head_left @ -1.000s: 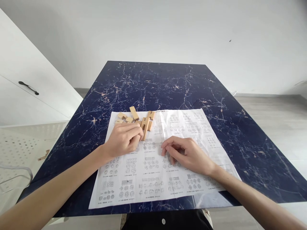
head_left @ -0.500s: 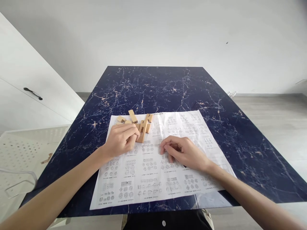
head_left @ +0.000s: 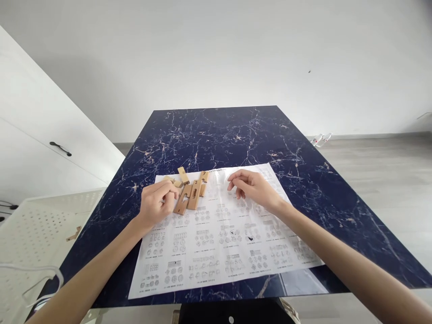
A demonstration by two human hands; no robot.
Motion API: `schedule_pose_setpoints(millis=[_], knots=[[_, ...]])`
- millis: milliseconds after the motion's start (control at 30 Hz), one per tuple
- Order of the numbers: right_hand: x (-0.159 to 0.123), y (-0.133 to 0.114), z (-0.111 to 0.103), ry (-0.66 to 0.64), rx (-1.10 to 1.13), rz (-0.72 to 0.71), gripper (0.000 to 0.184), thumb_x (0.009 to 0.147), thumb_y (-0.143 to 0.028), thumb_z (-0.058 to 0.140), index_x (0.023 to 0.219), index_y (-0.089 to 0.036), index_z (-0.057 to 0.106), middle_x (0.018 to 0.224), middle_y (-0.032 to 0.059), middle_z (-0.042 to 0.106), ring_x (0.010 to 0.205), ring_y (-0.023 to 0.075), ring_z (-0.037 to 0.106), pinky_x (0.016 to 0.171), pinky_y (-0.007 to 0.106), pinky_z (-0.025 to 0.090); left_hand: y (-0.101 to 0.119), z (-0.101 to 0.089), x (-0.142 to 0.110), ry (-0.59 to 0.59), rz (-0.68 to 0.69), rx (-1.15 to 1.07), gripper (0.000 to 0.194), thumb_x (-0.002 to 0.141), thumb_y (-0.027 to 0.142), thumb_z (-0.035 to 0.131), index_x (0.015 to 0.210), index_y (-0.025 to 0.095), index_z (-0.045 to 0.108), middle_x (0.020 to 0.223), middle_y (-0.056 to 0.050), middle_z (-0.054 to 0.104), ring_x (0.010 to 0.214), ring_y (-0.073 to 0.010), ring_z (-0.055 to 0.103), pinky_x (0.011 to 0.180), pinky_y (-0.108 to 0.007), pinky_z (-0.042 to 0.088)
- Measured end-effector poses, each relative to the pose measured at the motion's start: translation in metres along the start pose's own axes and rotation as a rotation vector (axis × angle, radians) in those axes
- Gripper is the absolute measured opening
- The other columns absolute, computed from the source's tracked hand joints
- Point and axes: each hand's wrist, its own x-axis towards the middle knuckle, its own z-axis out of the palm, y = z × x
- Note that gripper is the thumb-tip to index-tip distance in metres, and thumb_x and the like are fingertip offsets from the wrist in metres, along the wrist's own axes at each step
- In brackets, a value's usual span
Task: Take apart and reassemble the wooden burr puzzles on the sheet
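A white printed sheet of diagrams (head_left: 222,238) lies on a dark blue marbled table (head_left: 236,130). Several notched wooden puzzle pieces (head_left: 189,195) lie at the sheet's upper left. My left hand (head_left: 157,202) is curled beside them, its fingertips pinching the end of one long notched piece (head_left: 181,201). My right hand (head_left: 251,188) hovers over the upper middle of the sheet, fingers loosely bent and apart, holding nothing, a short way right of the pieces.
A white perforated shelf or bench (head_left: 37,225) stands left of the table with a small wooden piece (head_left: 74,234) on it. A white cabinet with a black handle (head_left: 60,149) is at far left. Grey floor lies to the right.
My right hand has moved up and away from me, from the sheet's middle toward the pieces. My left hand has shifted a long piece out beside the others. The view has tilted.
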Motion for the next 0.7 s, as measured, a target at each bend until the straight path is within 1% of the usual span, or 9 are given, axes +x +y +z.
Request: schedule_pose_setpoints(millis=[100,233,367,467,600,700], knots=[[0.003,0.013,0.000,0.009,0.000,-0.020,0.016,0.098,-0.032,0.058,0.102,-0.020,0.068,0.092,0.0056,0.079,0.059,0.0123,0.065,0.060,0.030,0.054,0.007,-0.002,-0.001,-0.025,0.001,0.002,0.034,0.090,-0.002,0.045,0.067,0.020,0.054,0.057,0.004,0.058,0.048,-0.0091,0.049,0.050,-0.025,0.038],[-0.001,0.024,0.003,-0.001,-0.024,-0.057,0.019,0.100,-0.035,0.057,0.105,-0.020,0.067,0.092,0.0055,0.078,0.059,0.0127,0.064,0.060,0.030,0.052,0.017,-0.008,-0.004,-0.054,-0.021,0.017,0.034,0.091,-0.002,0.045,0.067,0.021,0.054,0.057,0.004,0.058,0.049,-0.0096,0.050,0.051,-0.025,0.040],[-0.003,0.028,0.004,-0.002,-0.043,-0.076,0.022,0.103,-0.039,0.055,0.107,-0.021,0.067,0.093,0.0058,0.079,0.059,0.0136,0.065,0.059,0.031,0.052,0.029,-0.019,-0.005,-0.052,-0.061,0.042,0.034,0.090,-0.002,0.045,0.066,0.021,0.055,0.055,0.005,0.057,0.045,-0.0094,0.046,0.048,-0.025,0.038],[-0.002,0.028,0.005,0.006,-0.053,-0.074,0.023,0.103,-0.040,0.054,0.107,-0.021,0.067,0.092,0.0058,0.078,0.059,0.0140,0.065,0.058,0.031,0.051,0.036,-0.025,-0.004,-0.088,-0.061,0.039,0.034,0.088,-0.003,0.045,0.067,0.021,0.055,0.056,0.005,0.059,0.044,-0.0090,0.047,0.047,-0.024,0.039],[-0.003,0.028,0.006,0.011,-0.063,-0.060,0.022,0.103,-0.039,0.054,0.106,-0.022,0.067,0.091,0.0050,0.078,0.059,0.0143,0.065,0.059,0.031,0.051,0.035,-0.028,-0.002,-0.145,-0.029,0.077,0.034,0.089,-0.003,0.045,0.068,0.022,0.054,0.056,0.005,0.058,0.045,-0.0094,0.049,0.048,-0.024,0.041],[-0.003,0.026,0.007,0.014,-0.063,-0.052,0.022,0.104,-0.039,0.054,0.107,-0.021,0.068,0.092,0.0053,0.078,0.059,0.0143,0.065,0.060,0.031,0.051,0.026,-0.029,0.000,-0.141,-0.014,0.123,0.034,0.089,-0.005,0.045,0.069,0.022,0.053,0.058,0.006,0.056,0.046,-0.0092,0.047,0.049,-0.025,0.040]])
